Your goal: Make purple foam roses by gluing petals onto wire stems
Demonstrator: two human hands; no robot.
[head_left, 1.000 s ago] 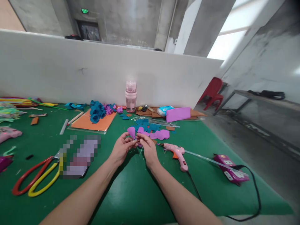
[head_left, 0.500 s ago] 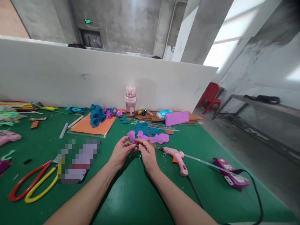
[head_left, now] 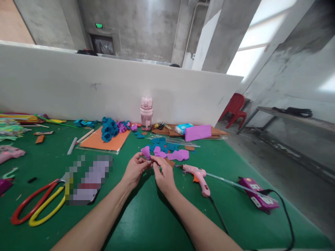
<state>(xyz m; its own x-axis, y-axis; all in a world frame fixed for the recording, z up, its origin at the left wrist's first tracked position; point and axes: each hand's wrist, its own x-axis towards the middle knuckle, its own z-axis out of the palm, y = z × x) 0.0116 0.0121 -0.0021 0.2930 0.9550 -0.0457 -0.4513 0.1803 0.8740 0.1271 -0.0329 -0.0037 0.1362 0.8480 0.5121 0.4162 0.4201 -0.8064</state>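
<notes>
Centre of frame, above the green surface (head_left: 146, 216): left hand (head_left: 134, 169) and right hand (head_left: 163, 174) meet fingertip to fingertip, both pinched closed on a small purple petal (head_left: 146, 152) that stands up at the left hand's fingertips. Just behind them: loose purple and teal petals (head_left: 171, 151); right of centre, a pink glue gun (head_left: 197, 174) lying near the right hand, its cord running to a purple power strip (head_left: 258, 196) at lower right. Lower left: red and yellow scissors (head_left: 36, 205); upper centre, by the white wall: pink bottle (head_left: 146, 112), teal flowers (head_left: 108, 128) on an orange sheet (head_left: 103, 141).
</notes>
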